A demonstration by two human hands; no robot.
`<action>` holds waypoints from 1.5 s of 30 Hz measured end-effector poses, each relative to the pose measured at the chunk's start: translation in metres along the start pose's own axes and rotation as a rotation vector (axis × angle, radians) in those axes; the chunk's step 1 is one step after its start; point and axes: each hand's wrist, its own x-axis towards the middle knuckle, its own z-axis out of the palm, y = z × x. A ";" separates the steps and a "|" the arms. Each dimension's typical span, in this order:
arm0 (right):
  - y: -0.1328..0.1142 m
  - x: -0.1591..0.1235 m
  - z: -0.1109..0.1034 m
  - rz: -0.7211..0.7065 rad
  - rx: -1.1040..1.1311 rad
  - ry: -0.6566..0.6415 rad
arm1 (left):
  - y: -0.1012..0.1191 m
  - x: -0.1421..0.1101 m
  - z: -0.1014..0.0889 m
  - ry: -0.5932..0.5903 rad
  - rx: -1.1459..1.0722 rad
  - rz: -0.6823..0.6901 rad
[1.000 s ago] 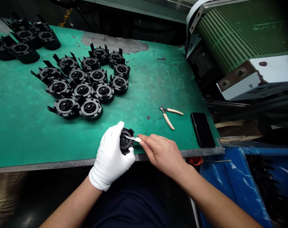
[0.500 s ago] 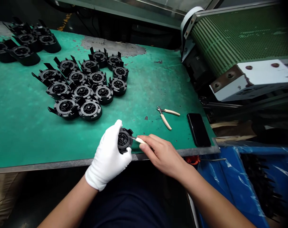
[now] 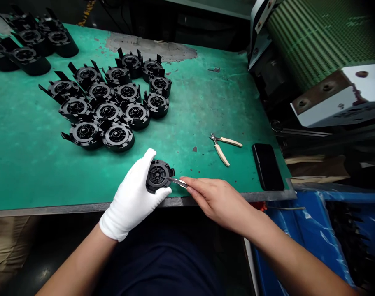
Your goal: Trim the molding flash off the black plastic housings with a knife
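My left hand (image 3: pixel 133 195), in a white glove, grips a round black plastic part (image 3: pixel 159 176) at the table's front edge. Its ringed face is turned up towards me, and the thumb and fingers wrap round its rim. Bare, my right hand (image 3: pixel 216 201) pinches a slim knife (image 3: pixel 177 181) with a narrow metal blade. The blade points left, its tip over the right side of the part's face; whether it touches, I cannot tell. Most of the knife's handle is hidden in my fingers. Several similar black parts (image 3: pixel 117 134) stand grouped beyond my left hand.
Cream-handled nippers (image 3: pixel 221 149) lie spread on the green table mat (image 3: pixel 187 123), left of a black phone (image 3: pixel 268 167). More black parts (image 3: pixel 29 59) stand far left. A green conveyor belt (image 3: pixel 323 37) with a white frame rises at right, above a blue plastic-lined bin (image 3: pixel 298 242).
The black part has turned in my left hand, and its face shows more fully. The knife has shifted, with more of its blade in sight. The whole view has moved slightly.
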 end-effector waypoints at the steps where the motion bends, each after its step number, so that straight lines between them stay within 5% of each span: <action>1: 0.000 0.000 -0.001 0.001 0.002 -0.006 | -0.001 0.000 -0.001 -0.002 0.001 0.005; 12: -0.004 -0.001 -0.002 0.010 0.001 -0.031 | -0.003 0.003 -0.003 -0.013 0.031 0.034; 19: -0.011 0.008 -0.010 -0.029 0.025 -0.157 | -0.005 0.007 -0.011 -0.078 0.005 0.069; 37: -0.005 0.022 -0.011 -0.049 -0.063 -0.120 | -0.011 0.020 -0.019 -0.182 0.036 0.122; 45: 0.003 0.040 -0.036 -0.153 0.082 -0.360 | -0.014 0.028 -0.024 -0.248 0.038 0.166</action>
